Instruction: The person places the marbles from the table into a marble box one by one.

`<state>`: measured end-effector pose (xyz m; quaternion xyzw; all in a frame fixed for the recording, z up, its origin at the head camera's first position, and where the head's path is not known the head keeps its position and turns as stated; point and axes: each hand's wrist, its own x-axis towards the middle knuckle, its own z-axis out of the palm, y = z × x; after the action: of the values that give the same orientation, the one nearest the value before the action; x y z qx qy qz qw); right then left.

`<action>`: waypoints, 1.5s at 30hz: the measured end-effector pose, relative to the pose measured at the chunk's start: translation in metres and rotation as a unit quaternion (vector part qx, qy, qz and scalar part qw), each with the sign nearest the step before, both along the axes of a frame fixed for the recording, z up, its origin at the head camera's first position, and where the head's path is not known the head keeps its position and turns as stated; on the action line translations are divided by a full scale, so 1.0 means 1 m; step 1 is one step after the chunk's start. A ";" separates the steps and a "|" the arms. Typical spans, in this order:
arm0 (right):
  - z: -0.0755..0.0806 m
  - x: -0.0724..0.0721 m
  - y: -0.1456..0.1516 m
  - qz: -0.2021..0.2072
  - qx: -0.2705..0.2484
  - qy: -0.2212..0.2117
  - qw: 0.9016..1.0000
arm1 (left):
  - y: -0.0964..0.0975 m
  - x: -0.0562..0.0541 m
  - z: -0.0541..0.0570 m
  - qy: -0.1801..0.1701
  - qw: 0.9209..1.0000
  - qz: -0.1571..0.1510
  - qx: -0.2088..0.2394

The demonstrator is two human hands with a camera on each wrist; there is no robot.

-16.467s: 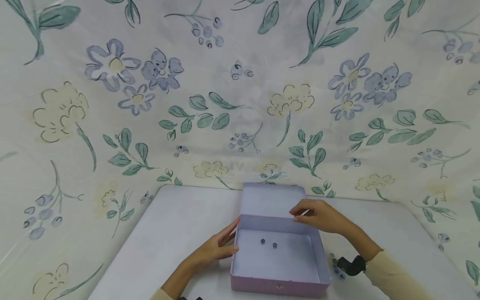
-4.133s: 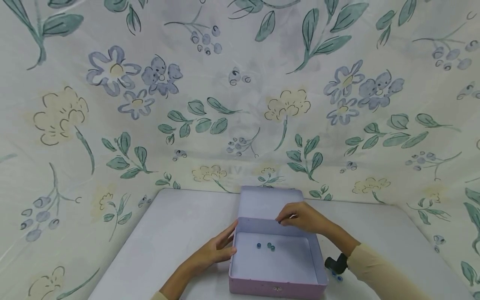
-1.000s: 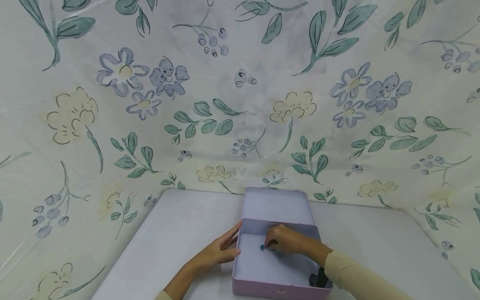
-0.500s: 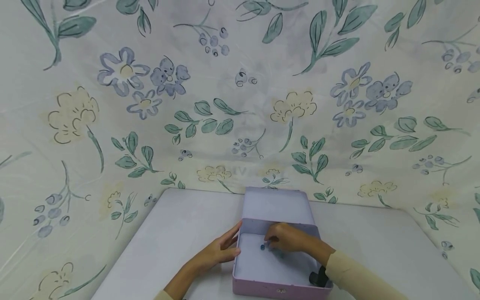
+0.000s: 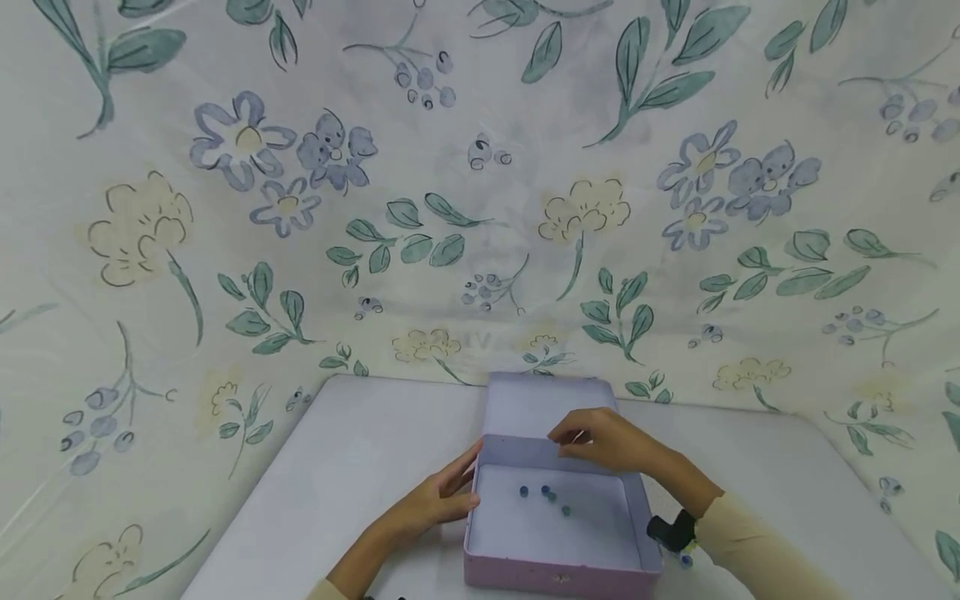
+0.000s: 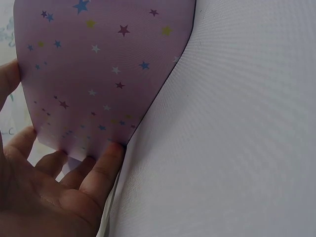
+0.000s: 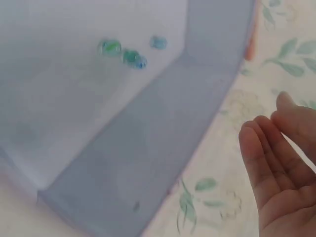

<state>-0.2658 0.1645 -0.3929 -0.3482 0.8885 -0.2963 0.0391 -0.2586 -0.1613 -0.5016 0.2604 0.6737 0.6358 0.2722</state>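
Note:
A shallow pink-lilac box [image 5: 562, 571] stands on the table with its lid [image 5: 551, 404] laid back. Several small blue and green glass marbles [image 5: 566, 511] lie on its floor; the right wrist view shows a green one [image 7: 109, 47] in a loose group. My left hand [image 5: 431, 504] rests against the box's left side, fingers extended; its fingertips touch the star-printed wall [image 6: 94, 64] in the left wrist view. Above the box's back right part is my right hand [image 5: 611, 442], fingers loosely bent and thumb apart. Nothing is between its fingers [image 7: 253, 143].
A few more marbles [image 5: 686, 562] lie on the white table [image 5: 375, 450] just right of the box, partly hidden by the black wrist camera [image 5: 672, 531]. A floral sheet [image 5: 480, 208] hangs behind the table.
My right hand has risen from the box floor and moved back and right, its fingers parting. Two marbles lay inside 16.5 s ago, three at 4.1 s; now several. My left hand keeps its place.

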 end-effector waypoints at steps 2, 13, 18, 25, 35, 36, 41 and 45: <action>0.007 0.005 0.012 -0.009 -0.003 0.002 1.000 | 0.001 0.000 0.000 0.001 1.000 0.000 0.000; 0.002 0.027 0.086 -0.080 -0.017 0.024 0.996 | 0.000 -0.003 -0.001 0.005 1.000 -0.001 -0.002; -0.008 0.037 0.108 -0.118 -0.009 0.011 0.993 | 0.000 -0.003 -0.001 0.007 1.000 -0.001 -0.003; -0.019 0.050 0.130 -0.157 0.000 -0.025 0.987 | -0.001 -0.003 0.000 0.004 1.000 -0.003 -0.002; -0.046 0.065 0.144 -0.157 -0.011 -0.082 0.984 | 0.000 -0.003 0.000 -0.001 1.000 -0.006 0.004; -0.050 0.066 0.145 -0.156 -0.010 -0.089 0.984 | 0.000 -0.002 0.000 -0.001 1.000 -0.006 0.004; -0.067 0.067 0.149 -0.139 -0.012 -0.094 0.986 | 0.000 -0.001 0.001 0.002 1.000 0.003 -0.006; -0.077 0.068 0.150 -0.107 -0.026 -0.101 0.989 | 0.001 0.000 0.002 0.003 1.000 0.005 -0.010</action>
<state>-0.1973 0.3148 -0.4694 -0.2200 0.9042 -0.3555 0.0870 -0.2586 -0.1605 -0.4995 0.2555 0.6823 0.6297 0.2697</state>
